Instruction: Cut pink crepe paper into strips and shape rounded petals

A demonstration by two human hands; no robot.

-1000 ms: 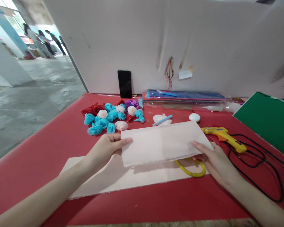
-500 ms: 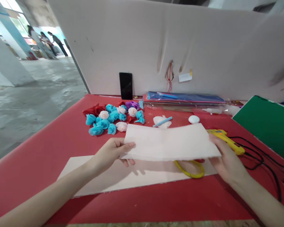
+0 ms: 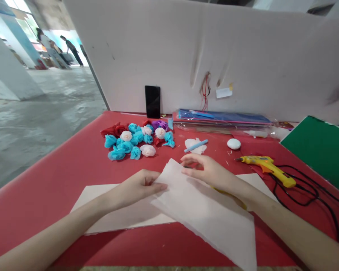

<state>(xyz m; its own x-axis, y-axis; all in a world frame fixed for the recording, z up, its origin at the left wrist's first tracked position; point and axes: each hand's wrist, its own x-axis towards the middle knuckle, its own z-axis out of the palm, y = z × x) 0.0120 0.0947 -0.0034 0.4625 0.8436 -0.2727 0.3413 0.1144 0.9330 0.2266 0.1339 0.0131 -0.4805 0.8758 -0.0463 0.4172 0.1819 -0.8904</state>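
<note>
head view: your left hand point(image 3: 141, 187) pinches the pale sheet point(image 3: 214, 214) at its upper left corner, over a second sheet point(image 3: 130, 217); your right hand point(image 3: 207, 171) curls beside that corner, but i cannot tell whether it grips anything. the sheet's loose near end could sag and crease if only one corner is held; your right forearm could nudge the yellow curved piece point(image 3: 244, 206).

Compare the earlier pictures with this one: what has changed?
The right hand let go of the raised paper's right end and moved left, near the left hand, which keeps its grip. The paper now slants, right end nearer the person. The paper flowers, phone and glue gun stayed put.
</note>
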